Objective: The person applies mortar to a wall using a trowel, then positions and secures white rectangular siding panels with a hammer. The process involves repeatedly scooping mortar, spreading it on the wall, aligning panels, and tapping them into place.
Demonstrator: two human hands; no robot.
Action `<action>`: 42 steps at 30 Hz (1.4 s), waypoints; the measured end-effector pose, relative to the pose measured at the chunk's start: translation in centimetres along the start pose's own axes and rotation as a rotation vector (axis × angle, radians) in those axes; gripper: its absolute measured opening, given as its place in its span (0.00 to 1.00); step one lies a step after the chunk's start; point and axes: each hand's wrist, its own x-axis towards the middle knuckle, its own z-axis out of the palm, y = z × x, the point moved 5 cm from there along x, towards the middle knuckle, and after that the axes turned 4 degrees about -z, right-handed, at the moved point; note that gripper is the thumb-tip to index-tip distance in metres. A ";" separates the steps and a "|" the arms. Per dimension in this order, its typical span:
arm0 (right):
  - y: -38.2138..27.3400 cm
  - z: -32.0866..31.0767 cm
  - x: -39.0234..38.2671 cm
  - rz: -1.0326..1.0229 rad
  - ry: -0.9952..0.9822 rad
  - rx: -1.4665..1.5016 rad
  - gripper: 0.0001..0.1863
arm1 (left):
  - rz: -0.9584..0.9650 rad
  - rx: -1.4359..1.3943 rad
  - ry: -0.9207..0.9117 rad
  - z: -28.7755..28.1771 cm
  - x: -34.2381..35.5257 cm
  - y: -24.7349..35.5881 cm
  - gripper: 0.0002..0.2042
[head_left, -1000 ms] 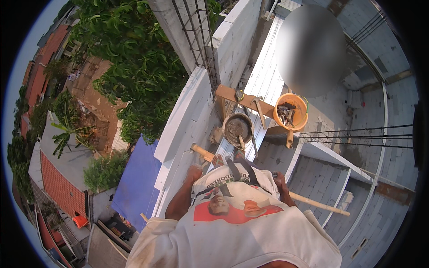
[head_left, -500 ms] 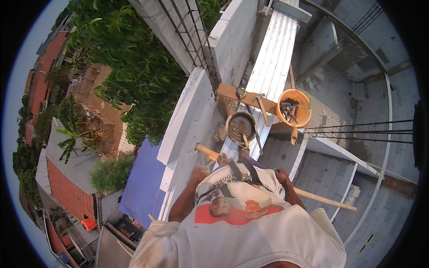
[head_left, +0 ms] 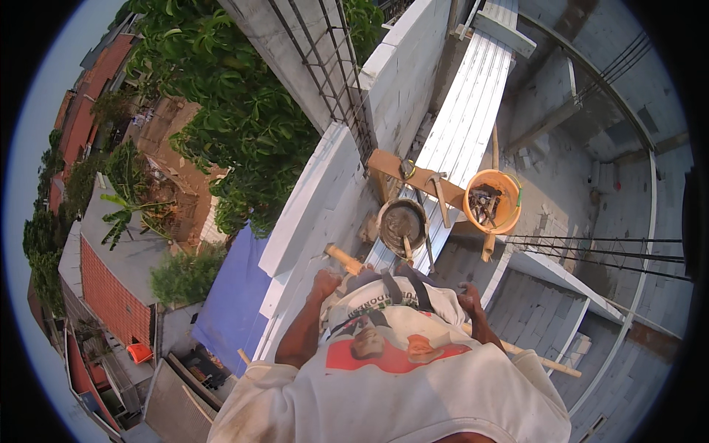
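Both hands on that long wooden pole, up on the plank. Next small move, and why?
Probably a steady, level carry of the wooden pole forward, kept low. The left hand and right hand grip it across the body, so it juts past the white block wall on one side, while a grey mortar bucket and an orange bucket sit just ahead on the metal plank.

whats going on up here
A person stands on a metal plank high beside a block wall, holding a long wooden pole across the body with both hands: left hand near one end, right hand further along. Ahead sit a mortar bucket and an orange bucket of tools.
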 end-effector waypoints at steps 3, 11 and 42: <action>1.4 -1.2 1.9 -0.013 -0.035 0.081 0.27 | 0.064 -0.049 0.069 -0.2 1.0 1.6 0.14; 0.9 -2.8 5.9 0.139 -0.079 0.129 0.19 | -0.007 0.069 -0.056 1.8 1.2 0.5 0.20; -79.8 -14.5 28.6 -1.031 0.549 -0.626 0.22 | 0.847 1.278 1.109 -28.7 1.1 62.7 0.14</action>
